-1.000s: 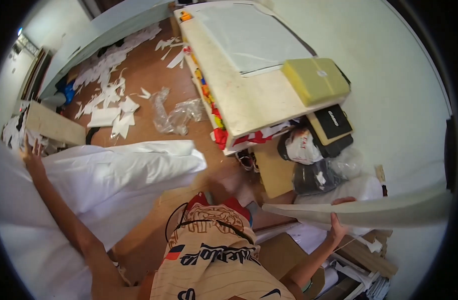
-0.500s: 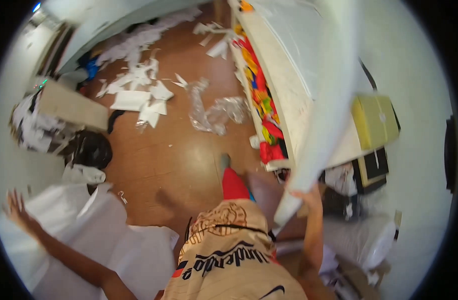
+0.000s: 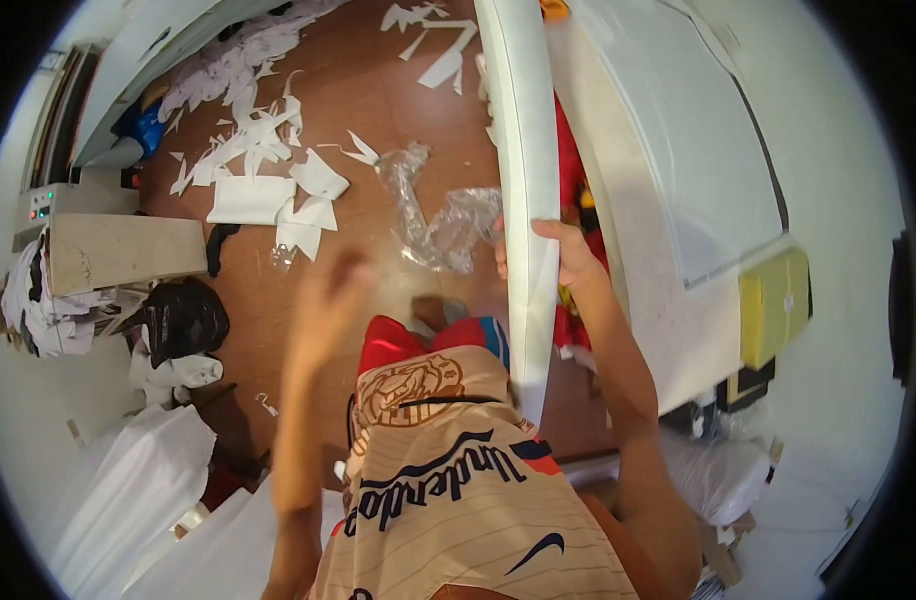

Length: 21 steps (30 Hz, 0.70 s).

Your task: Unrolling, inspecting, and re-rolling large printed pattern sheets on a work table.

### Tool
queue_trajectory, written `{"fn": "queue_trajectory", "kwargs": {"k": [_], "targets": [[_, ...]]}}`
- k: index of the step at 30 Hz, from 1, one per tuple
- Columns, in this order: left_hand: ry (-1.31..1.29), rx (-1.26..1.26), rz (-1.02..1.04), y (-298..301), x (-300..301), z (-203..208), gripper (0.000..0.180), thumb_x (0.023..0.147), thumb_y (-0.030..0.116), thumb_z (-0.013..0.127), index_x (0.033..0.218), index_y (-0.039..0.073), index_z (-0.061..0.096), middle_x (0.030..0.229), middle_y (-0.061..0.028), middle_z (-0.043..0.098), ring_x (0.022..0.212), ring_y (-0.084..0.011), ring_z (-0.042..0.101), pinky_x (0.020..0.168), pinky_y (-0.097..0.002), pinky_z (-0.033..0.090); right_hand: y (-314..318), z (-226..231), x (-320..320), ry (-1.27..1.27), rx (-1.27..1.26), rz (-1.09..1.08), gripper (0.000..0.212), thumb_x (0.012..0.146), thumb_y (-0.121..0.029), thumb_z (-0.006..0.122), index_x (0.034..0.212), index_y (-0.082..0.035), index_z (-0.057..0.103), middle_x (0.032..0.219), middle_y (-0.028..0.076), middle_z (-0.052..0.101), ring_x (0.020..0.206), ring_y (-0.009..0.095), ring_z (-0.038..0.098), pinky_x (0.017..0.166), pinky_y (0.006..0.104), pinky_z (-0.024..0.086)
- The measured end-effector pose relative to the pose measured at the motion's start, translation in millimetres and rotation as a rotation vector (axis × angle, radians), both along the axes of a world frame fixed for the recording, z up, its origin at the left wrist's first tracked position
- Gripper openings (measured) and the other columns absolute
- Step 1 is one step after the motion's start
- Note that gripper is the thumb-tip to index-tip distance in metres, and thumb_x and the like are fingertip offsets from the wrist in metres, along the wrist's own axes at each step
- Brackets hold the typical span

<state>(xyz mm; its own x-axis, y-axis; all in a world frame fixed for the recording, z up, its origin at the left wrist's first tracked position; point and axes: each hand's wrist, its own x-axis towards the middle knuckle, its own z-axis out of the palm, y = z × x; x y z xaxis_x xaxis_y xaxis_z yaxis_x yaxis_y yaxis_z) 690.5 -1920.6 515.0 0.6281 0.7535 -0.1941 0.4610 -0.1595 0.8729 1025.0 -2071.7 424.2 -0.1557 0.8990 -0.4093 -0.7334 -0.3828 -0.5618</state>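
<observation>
A long white roll (image 3: 525, 140), perhaps paper or film, stands nearly upright in front of me, its lower end near my right hip. My right hand (image 3: 570, 252) is wrapped round it at mid-length, thumb across the near face and fingertips showing on its left edge. My left hand (image 3: 336, 295) is raised over the floor to the left of the roll and apart from it. Motion smears its fingers, and I see nothing held in it. Behind the roll, part of the worktable (image 3: 623, 215) and the colourful cloths (image 3: 570, 150) under it are hidden.
White scraps (image 3: 250, 200) and crumpled clear plastic (image 3: 458, 225) litter the brown floor ahead. To the left are a black bag (image 3: 183, 318), a board (image 3: 128, 250) and white sheeting (image 3: 138, 480). A yellow box (image 3: 773, 308) sits on the table's near right end.
The roll has swung left and more upright, held in my right hand. My left hand has come from the far left to in front of me. My view has turned slightly right.
</observation>
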Motion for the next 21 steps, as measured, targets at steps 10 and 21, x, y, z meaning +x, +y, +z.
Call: {"fn": "queue_trajectory", "kwargs": {"k": [10,21], "targets": [[-0.492,-0.99,-0.199,283,111,-81,0.071,0.079,0.004,0.087,0.142,0.002,0.054,0.126,-0.0084,0.066,0.117,-0.0198,0.063,0.102,-0.037,0.052,472,85,-46,-0.232,-0.029,0.017,0.063,0.104,-0.052,0.051,0.128,0.005,0.061,0.114,0.024,0.072,0.102,0.031,0.072,0.091,0.0412,0.058],[-1.049,-1.046,0.439,707,130,-29,0.059,0.088,0.015,0.083,0.138,0.001,0.055,0.12,-0.0065,0.068,0.109,-0.0213,0.067,0.091,-0.0373,0.056,824,145,-132,-1.62,0.346,-0.466,0.043,0.088,-0.012,0.081,0.128,-0.001,0.068,0.127,0.012,0.068,0.11,0.023,0.067,0.089,0.0312,0.055]]}}
